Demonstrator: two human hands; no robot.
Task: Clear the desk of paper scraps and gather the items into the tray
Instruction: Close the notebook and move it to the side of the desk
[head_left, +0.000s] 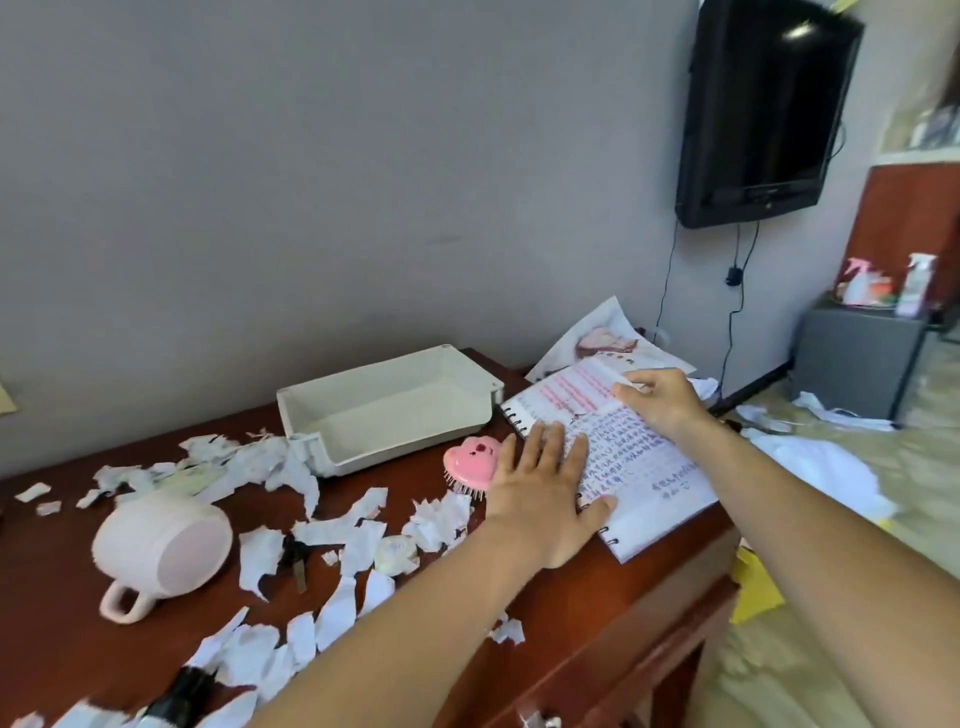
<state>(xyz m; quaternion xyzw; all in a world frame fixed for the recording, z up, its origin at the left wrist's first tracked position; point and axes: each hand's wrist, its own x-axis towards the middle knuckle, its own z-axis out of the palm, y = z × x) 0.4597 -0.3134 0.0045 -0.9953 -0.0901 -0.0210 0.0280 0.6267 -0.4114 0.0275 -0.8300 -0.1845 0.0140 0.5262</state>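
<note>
While the left hand (545, 483) lies flat with fingers straight and spread, it presses on the near-left part of the open spiral notebook (641, 457), close to the binding. The right hand (660, 400), at about 1 o'clock from the left, has its fingers curled at the far edge of the page and appears to pinch a leaf there; a small white corner shows under the fingertips, and whether it is a page or a loose scrap cannot be told.

The notebook rests at the right end of the surface (597, 613), its near corner overhanging the edge. A pink heart-shaped brush (470, 460) sits just beside the left hand at 10 o'clock, bristles down. The white tray (332, 447) stands at 11 o'clock, near the wall, with nothing seen in it. Torn paper scraps (337, 540) are strewn from 7 to 10 o'clock. A pink mug (161, 545) lies on its side among them, at 9 o'clock and well apart.

Assessment: the step in hand is dealing with the notebook, probably closing it. Nothing has been gathered yet. The next move calls for folding the cover over, gripping both edges, and lifting the notebook toward the tray at 11 o'clock without knocking the brush.
</note>
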